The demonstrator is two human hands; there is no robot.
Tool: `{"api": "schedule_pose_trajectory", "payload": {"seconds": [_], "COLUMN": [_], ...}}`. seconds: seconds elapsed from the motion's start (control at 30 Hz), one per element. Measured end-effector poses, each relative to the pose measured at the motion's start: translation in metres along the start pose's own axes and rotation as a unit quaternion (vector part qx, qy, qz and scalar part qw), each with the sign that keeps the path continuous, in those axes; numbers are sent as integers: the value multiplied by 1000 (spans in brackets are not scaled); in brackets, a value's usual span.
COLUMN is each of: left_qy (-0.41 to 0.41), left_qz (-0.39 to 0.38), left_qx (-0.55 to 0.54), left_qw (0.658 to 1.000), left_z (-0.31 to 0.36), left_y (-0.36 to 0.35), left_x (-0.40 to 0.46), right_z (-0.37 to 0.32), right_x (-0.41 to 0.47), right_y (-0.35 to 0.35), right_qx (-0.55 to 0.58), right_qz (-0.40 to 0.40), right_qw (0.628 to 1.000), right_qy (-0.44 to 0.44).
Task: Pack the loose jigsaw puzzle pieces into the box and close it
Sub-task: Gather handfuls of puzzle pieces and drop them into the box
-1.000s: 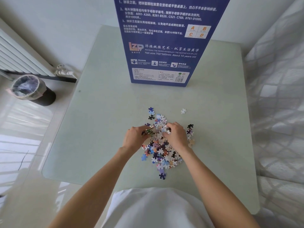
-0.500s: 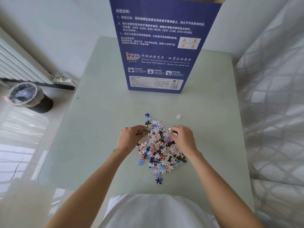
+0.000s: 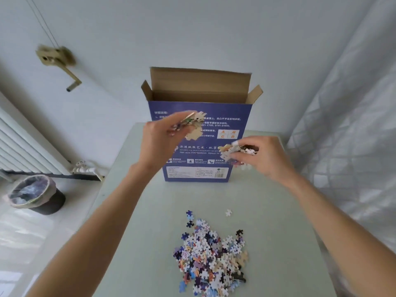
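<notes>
A: What stands on the table (image 3: 278, 211)?
B: A tall blue puzzle box (image 3: 199, 146), upright at the far end, top flaps open.
A: And the hands?
B: Both raised before the box. The left hand (image 3: 158, 140) clamps a bunch of pieces; the right hand (image 3: 259, 155), lower, pinches another.
A: The rest?
B: The pile of loose pieces (image 3: 212, 260) lies on the near table; one stray white piece (image 3: 228, 212) sits just beyond it.

**Legible markings on the box**

The blue box (image 3: 199, 142) is displaying white Chinese print, largely blurred. A line is reading "Net size 700*500mm About 14", its end being covered by the right hand (image 3: 260, 156). Codes "C760, D761-D1000" are showing above. A pale panel (image 3: 228, 134) is carrying orange letters A, B, C, D.
</notes>
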State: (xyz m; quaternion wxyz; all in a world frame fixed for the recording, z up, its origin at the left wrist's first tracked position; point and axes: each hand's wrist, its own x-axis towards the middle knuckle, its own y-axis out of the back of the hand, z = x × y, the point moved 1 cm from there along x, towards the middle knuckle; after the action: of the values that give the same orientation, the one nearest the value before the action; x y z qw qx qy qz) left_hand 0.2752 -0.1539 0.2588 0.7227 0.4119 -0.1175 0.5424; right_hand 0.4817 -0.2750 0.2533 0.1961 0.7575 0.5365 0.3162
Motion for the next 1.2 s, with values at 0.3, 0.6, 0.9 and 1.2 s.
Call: {"api": "schedule_pose_trajectory", "payload": {"seconds": [0.3, 0.6, 0.9, 1.2], "left_qy": [-28, 28, -23, -61], "left_qz": [-46, -217, -145, -119], "left_qx": [53, 185, 193, 208], "left_qw": [997, 958, 970, 969], "left_z": [-18, -50, -52, -50], "left_y": [-17, -17, 3, 1], "left_x": [112, 115, 96, 92], "right_z": [-26, -38, -37, -24], "right_x": [87, 146, 167, 174], "right_y": [42, 32, -8, -14], "right_qx": [-46, -145, -317, -217], "right_qz": [80, 81, -36, -61], "right_qw": [995, 980, 926, 968], "right_qy": [48, 110, 203, 107]}}
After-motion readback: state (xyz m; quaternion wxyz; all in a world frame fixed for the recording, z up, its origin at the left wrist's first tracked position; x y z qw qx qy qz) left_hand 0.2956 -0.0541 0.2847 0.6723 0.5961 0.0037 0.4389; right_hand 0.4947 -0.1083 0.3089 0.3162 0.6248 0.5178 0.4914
